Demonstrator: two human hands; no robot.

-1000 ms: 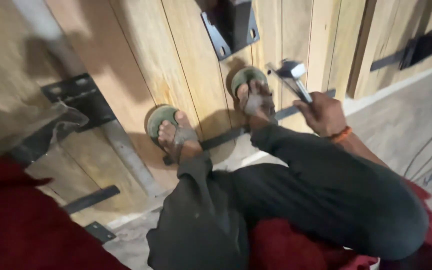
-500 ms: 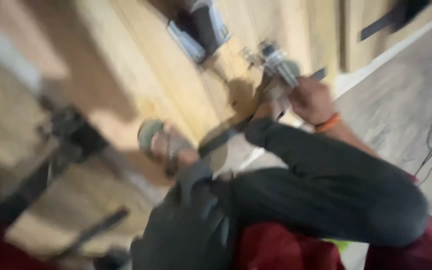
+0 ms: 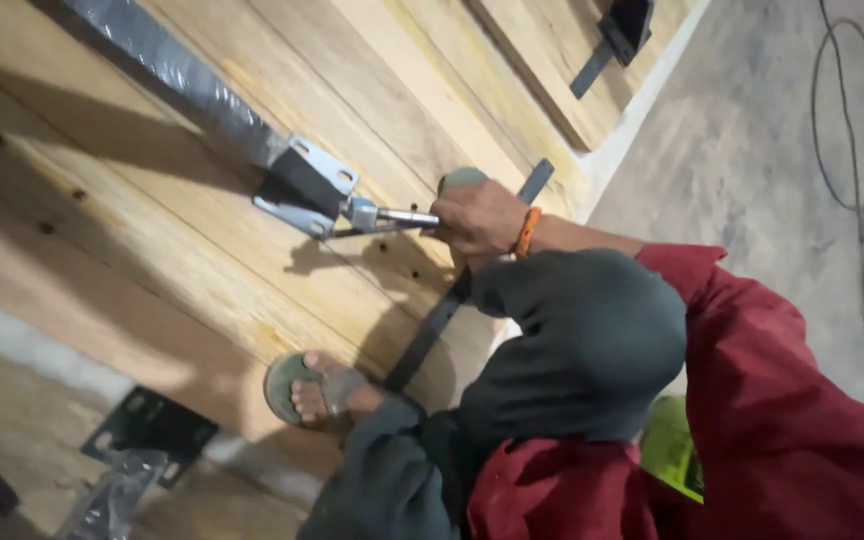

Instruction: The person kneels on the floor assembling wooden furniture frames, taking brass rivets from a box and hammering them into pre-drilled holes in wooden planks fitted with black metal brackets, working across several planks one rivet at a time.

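One sandalled foot (image 3: 314,392) rested on the wooden planks (image 3: 152,230), below the metal bracket (image 3: 307,187). One metal tool (image 3: 392,217) touched that bracket's right edge, and the right hand (image 3: 479,218) was clenched around its handle. The left hand was out of view.

bare grey concrete floor (image 3: 752,130), thin cable (image 3: 857,150) looped across it; dim warm light, long shadows.

The right hand (image 3: 480,218) is reaching toward the frame's centre, fingers curled closed, wrist straight above the bent knee.
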